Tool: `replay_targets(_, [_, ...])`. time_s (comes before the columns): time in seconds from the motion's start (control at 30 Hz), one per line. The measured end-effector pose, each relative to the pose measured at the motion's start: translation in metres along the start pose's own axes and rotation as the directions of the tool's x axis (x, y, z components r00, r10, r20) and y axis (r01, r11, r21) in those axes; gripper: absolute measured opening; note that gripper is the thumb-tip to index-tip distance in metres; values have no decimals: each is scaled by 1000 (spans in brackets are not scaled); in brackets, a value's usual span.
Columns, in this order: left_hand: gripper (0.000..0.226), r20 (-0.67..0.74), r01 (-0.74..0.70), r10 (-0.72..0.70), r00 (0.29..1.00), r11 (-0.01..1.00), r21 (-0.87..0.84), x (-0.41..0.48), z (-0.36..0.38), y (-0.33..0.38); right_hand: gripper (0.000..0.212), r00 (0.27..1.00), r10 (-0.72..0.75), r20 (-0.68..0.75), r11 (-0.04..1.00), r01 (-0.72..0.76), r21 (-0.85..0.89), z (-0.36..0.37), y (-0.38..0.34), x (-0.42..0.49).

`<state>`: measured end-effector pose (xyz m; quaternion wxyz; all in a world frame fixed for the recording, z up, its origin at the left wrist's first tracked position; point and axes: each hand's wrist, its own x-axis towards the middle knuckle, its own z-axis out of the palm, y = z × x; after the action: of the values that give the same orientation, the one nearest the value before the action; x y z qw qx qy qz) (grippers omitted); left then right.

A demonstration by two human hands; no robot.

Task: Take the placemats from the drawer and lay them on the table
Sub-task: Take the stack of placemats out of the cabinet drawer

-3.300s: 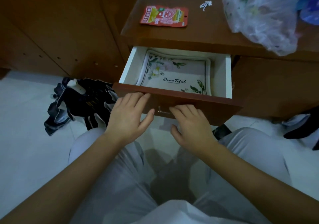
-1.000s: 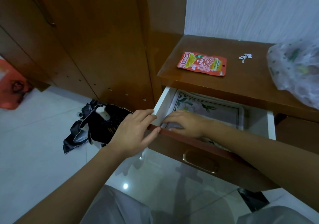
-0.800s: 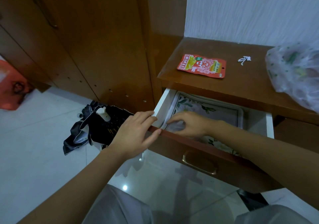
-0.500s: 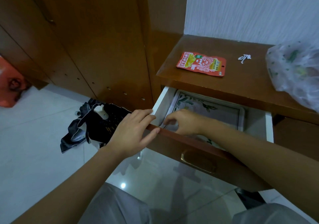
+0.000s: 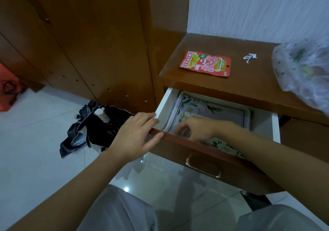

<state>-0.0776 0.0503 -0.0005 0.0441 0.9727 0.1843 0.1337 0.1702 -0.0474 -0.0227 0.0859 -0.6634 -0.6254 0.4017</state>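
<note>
Crouching before an open drawer (image 5: 210, 161) under a wooden counter (image 5: 249, 83). Resting the left grip (image 5: 135, 134) on the drawer's near left corner: released, fingers straight over the top of the white side wall, thumb along the top edge of the brown front. Reaching the right grip (image 5: 195, 127) inside, fingers curled down onto the near left corner of the placemats (image 5: 222, 113); cannot tell whether pinching the edge or only touching it, with the tips partly behind the drawer front. Placemats stacked flat in the drawer, floral print and dark border facing up, covering most of the bottom, with a bare strip along the right wall. On the drawer front, a brass handle (image 5: 203, 166), untouched. On the counter, a red snack packet (image 5: 205, 63) near the front left corner, a small white scrap (image 5: 249, 58) farther back to its right, a translucent plastic bag (image 5: 302, 70) at the right edge. On the floor (image 5: 35, 141), beside the drawer's left wall, a crumpled dark cloth (image 5: 99, 129) at the foot of a tall wooden cabinet (image 5: 89, 44).
</note>
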Motion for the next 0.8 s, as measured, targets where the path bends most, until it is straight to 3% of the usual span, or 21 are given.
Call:
replay_targets(0.1, [49, 3, 1, -1, 1000, 1000, 16, 1, -2, 1, 37, 995, -7, -97, 1000, 7, 2, 7, -7, -4])
replay_targets(0.27, [47, 15, 19, -19, 1000, 1000, 11, 2, -4, 3, 25, 968, -118, -223, 981, 79, -176, 14, -14, -11])
replay_targets(0.43, [48, 33, 58, -57, 998, 998, -29, 0, -6, 4, 20, 932, -122, -340, 918, -24, -395, 9, -14, -13])
replay_targets(0.6, [53, 42, 76, -73, 996, 995, -70, 1, -8, 6, 24, 972, -130, -198, 907, 35, -420, 8, -16, -23])
replay_targets(0.7, [54, 46, 84, -80, 996, 994, -74, 3, -8, 7, 14, 976, -107, -188, 913, 22, -408, 0, -19, -28])
replay_targets(0.8, [54, 41, 77, -74, 996, 994, -72, 5, -9, 7, 17, 986, -35, -165, 912, -35, -408, 0, -16, -33])
